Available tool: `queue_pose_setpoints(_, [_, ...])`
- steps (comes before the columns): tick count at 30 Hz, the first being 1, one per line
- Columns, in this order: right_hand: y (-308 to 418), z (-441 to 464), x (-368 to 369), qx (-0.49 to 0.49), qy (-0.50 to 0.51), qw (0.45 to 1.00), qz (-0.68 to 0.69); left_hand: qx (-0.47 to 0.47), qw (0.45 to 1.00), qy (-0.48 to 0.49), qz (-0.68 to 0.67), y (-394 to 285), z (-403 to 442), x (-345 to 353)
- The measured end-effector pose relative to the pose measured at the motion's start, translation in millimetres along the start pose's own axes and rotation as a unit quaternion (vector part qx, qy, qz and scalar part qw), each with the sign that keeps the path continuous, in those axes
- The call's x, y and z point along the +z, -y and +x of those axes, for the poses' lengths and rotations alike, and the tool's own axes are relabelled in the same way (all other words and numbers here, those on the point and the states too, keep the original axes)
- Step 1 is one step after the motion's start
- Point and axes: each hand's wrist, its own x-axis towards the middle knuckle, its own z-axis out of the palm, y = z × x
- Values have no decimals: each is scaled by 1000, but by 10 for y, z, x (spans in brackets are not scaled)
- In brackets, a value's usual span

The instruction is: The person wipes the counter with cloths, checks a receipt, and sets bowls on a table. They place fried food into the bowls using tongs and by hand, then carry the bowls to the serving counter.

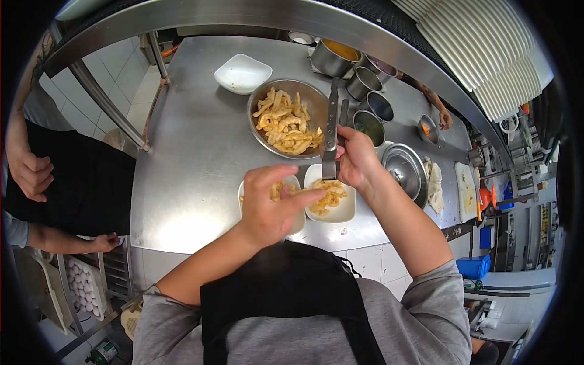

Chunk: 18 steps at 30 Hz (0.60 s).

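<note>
My right hand point(358, 157) is closed around a metal spatula point(330, 125) with a riveted black handle pointing away from me. Its bent blade reaches down to a white square bowl point(348, 212) holding yellowish battered strips point(328, 198). My left hand point(267, 204) hovers with fingers apart, holding nothing, its thumb stretched toward that bowl. Beneath it, a second white bowl point(298, 226) with similar strips is partly hidden. Just beyond stands a large steel mixing bowl point(252, 131) with a heap of battered strips point(286, 125).
An unfilled white dish point(243, 74) stands at the back. Several steel pots point(365, 83) and a round steel bowl point(404, 173) line the right side. Stacked plates point(474, 55) sit on the overhead shelf point(243, 17). A person in a black apron point(67, 176) stands left; another person's hand point(445, 118) is at far right.
</note>
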Motion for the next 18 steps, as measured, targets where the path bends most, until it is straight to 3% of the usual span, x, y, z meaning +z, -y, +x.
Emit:
queue_pose_setpoints(3, [-29,-1,-18,-5,12,1000,-1,37,999,24,28,-67,37,-11])
queue_pose_setpoints(5, [-39,-18,-2,4,20,1000,12,-59,998,7,-30,-32,109,15])
queue_pose_setpoints(6, [-52,-21,-7,5,20,1000,11,-60,998,7,-30,4,146,46])
queue_pose_setpoints(8, [-88,-35,-19,13,17,998,-65,-312,912,21,-265,103,222,118])
queue_pose_setpoints(9, [-96,-70,-8,13,17,998,-65,-312,912,22,-266,149,252,135])
queue_pose_setpoints(11, [-105,-171,36,51,59,967,-244,-492,745,65,-446,234,288,152])
queue_pose_setpoints(12, [-112,-185,-20,67,102,958,-260,-524,676,52,-516,306,198,218])
queue_pose_setpoints(13, [-154,-180,-78,67,104,958,-260,-524,677,51,-515,351,114,265])
queue_pose_setpoints(15, [-292,-103,-239,-50,116,846,-517,-528,656,82,-532,393,-28,307])
queue_pose_setpoints(16, [-395,17,-393,-183,160,774,-585,-529,657,81,-531,401,-83,332])
queue_pose_setpoints(18, [-349,-41,-336,-169,158,748,-622,-507,672,134,-523,372,-133,370])
